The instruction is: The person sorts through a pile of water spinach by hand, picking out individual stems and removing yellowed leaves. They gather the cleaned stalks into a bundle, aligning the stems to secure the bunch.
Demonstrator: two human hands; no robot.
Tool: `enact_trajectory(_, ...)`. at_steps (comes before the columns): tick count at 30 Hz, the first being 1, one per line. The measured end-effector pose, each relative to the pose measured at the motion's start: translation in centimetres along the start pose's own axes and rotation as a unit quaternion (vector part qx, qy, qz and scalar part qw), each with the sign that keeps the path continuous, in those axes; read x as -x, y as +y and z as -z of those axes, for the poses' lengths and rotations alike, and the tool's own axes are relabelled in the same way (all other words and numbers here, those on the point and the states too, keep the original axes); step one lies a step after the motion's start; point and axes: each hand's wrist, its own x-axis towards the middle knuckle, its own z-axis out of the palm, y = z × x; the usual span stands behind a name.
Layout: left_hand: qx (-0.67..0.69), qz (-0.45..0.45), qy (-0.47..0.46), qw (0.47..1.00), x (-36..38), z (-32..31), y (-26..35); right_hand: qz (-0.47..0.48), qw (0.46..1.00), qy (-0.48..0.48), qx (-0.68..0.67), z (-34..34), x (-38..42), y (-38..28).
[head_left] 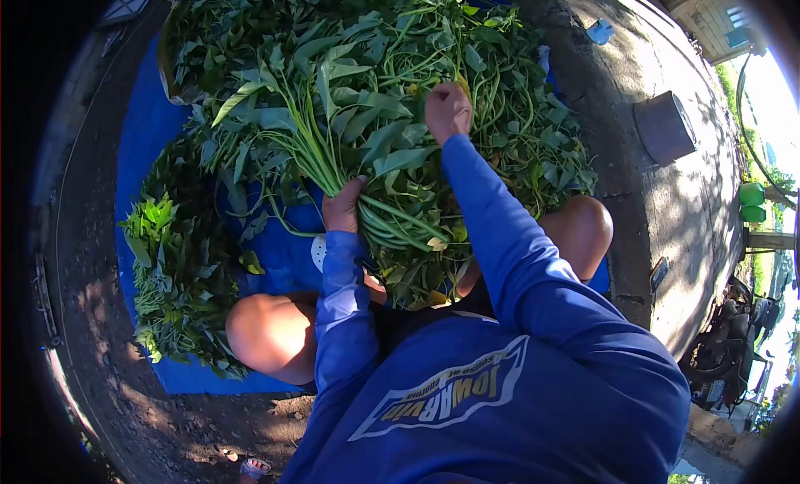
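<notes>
My left hand [342,207] is wrapped round a bunch of long-stemmed leafy greens [312,147]. The pale green stems pass through the fist, cut ends toward the lower right, leaves fanning up and left. Over the big heap of loose greens [517,109] is my right hand [448,111], its fingers curled closed beside some yellowed leaves. Whatever that hand may hold is hidden by the fingers and the foliage.
A blue tarp [287,267] lies under the greens. To the left rests a separate pile of leafy stalks [179,276]. A bucket-like container [664,127] is on the concrete slab [617,192] at right, with a motorcycle [729,334] farther off.
</notes>
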Motion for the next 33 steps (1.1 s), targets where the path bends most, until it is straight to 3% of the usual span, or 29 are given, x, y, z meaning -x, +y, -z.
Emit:
enact_trajectory(2, -0.005, -0.027, 0.001, 1.0, -1.0, 0.6, -1.5, -0.094, 0.969, -0.124, 0.194, 1.4, -2.5, 7.0)
enact_trajectory(5, -0.011, -0.012, -0.008, 1.0, -2.0, 0.6, -3.1, -0.02, 0.974, -0.162, 0.16, 2.5, 0.6, 8.0)
enact_trajectory(6, -0.012, -0.013, -0.004, 1.0, -1.1, -0.5, -2.4, 0.048, 0.977, -0.105, 0.181, 0.4, -0.4, 11.9)
enact_trajectory(9, -0.037, -0.059, 0.011, 0.997, -1.3, -0.8, -2.6, -0.161, 0.968, -0.195, -0.002, 2.3, -1.7, 10.8)
enact_trajectory(12, -0.11, -0.051, 0.035, 0.992, -0.4, -1.2, -1.0, -0.322, 0.876, -0.295, -0.206, 6.6, -3.6, 10.6)
enact_trajectory(16, -0.088, -0.005, -0.005, 0.996, -0.4, -1.1, -0.4, -0.161, 0.961, -0.207, -0.085, 14.1, -2.5, 4.1)
enact_trajectory(18, -0.087, -0.043, 0.014, 0.995, -1.2, -0.9, -1.7, -0.064, 0.982, -0.172, -0.054, 16.2, -1.7, 2.0)
enact_trajectory(21, -0.074, -0.071, 0.002, 0.995, -1.0, -1.4, -1.9, -0.056, 0.985, -0.144, -0.071, 19.3, 1.4, -3.5)
enact_trajectory(26, -0.051, -0.072, -0.02, 0.996, 0.1, -2.4, -0.7, 0.014, 0.994, -0.097, -0.037, 20.5, 2.9, -7.1)
enact_trajectory(29, -0.023, -0.077, -0.008, 0.997, -0.3, -2.3, -1.5, 0.125, 0.988, -0.082, 0.045, 19.7, 3.0, -7.7)
enact_trajectory(33, -0.056, -0.082, 0.002, 0.995, -0.3, -2.2, -1.6, 0.135, 0.978, -0.145, 0.066, 17.0, 6.4, -9.1)
